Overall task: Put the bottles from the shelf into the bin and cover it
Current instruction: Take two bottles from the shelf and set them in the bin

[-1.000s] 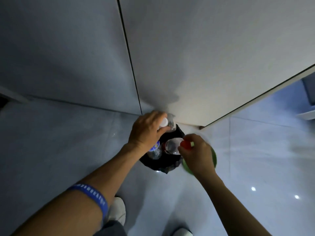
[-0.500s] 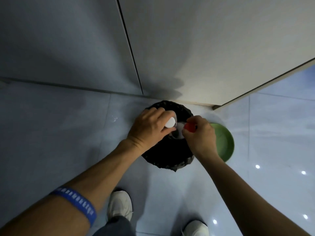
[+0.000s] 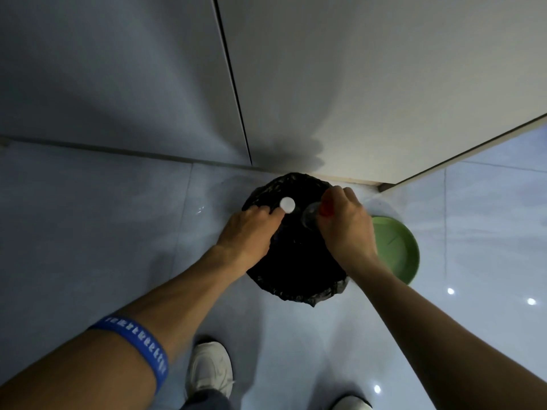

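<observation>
A bin lined with a black bag (image 3: 299, 279) stands on the floor against the wall. Over its mouth, my left hand (image 3: 248, 235) grips a clear bottle just under its white cap (image 3: 287, 204); the bottle's body hangs down in the dark bag and is hard to see. My right hand (image 3: 347, 229) is closed on the neck of a second clear bottle with a red cap (image 3: 325, 207), whose shoulder (image 3: 310, 218) shows above the bin's opening. A round green lid (image 3: 396, 253) lies flat on the floor, touching the bin's right side.
Grey wall panels (image 3: 355, 84) rise right behind the bin, and a corner edge runs off to the right. The floor is glossy pale tile (image 3: 88, 232). My white shoes (image 3: 210, 371) stand just in front of the bin.
Both hands have spread apart over the bin's mouth. My left fingers have slid off the white cap to below it, so the cap now shows whole. The bottles sit lower in the bag.
</observation>
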